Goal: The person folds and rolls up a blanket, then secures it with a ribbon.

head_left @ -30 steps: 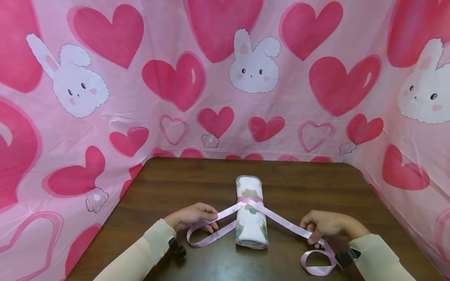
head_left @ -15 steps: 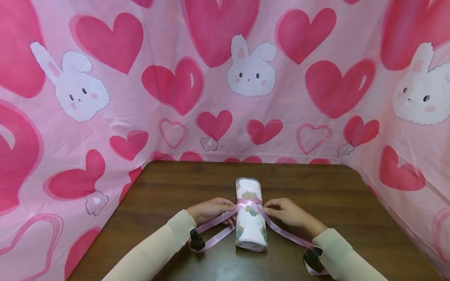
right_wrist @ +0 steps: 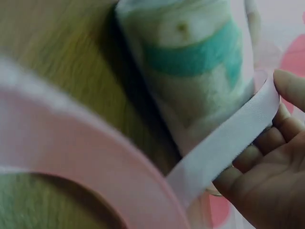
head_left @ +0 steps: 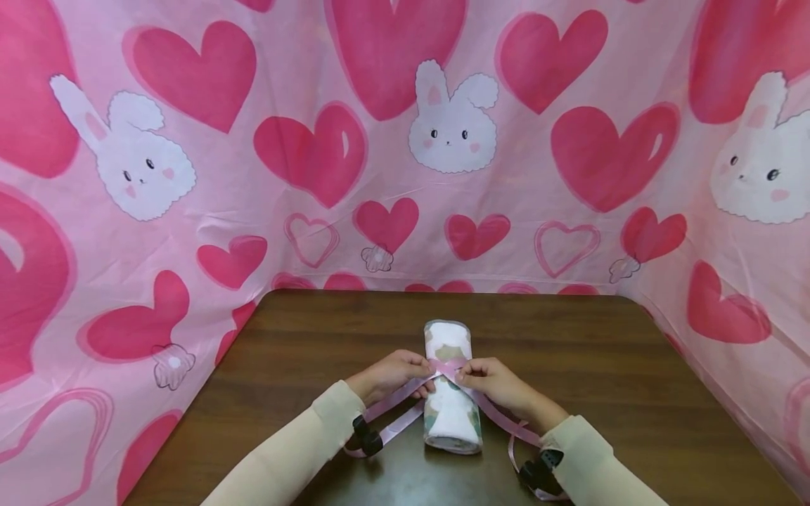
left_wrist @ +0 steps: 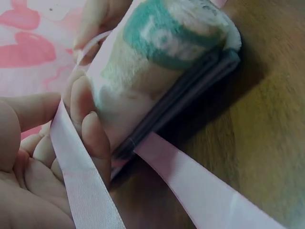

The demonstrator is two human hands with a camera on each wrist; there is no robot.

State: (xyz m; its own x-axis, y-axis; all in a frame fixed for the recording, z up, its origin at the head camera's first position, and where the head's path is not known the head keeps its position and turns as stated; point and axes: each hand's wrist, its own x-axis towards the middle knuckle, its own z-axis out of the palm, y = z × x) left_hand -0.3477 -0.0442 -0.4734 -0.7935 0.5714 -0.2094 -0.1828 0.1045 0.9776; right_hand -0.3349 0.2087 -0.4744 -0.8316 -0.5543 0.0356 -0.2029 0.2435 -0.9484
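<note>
A rolled towel (head_left: 452, 414), white with green and tan print, lies lengthwise on the table. Around its middle runs a pink ribbon (head_left: 392, 400) whose ends cross on top. My left hand (head_left: 395, 372) pinches the ribbon between thumb and fingers at the roll's left side; in the left wrist view the ribbon (left_wrist: 81, 167) hangs across the palm. On the other side, my right hand (head_left: 500, 383) pinches the ribbon close to the crossing. A strand of ribbon (right_wrist: 224, 143) passes from the thumb over the towel in the right wrist view. The crossing itself is partly covered by fingers.
The dark brown wooden table (head_left: 335, 323) extends around the roll. Behind and beside it hangs a pink cloth backdrop (head_left: 392, 176) with hearts and rabbits. Loose ribbon trails below both wrists, where a black wrist camera (head_left: 541, 474) sits over part of it.
Both hands have come in from the sides to the middle of the roll. They now pinch the ribbon near its crossing, and the right-hand tail has slid inward.
</note>
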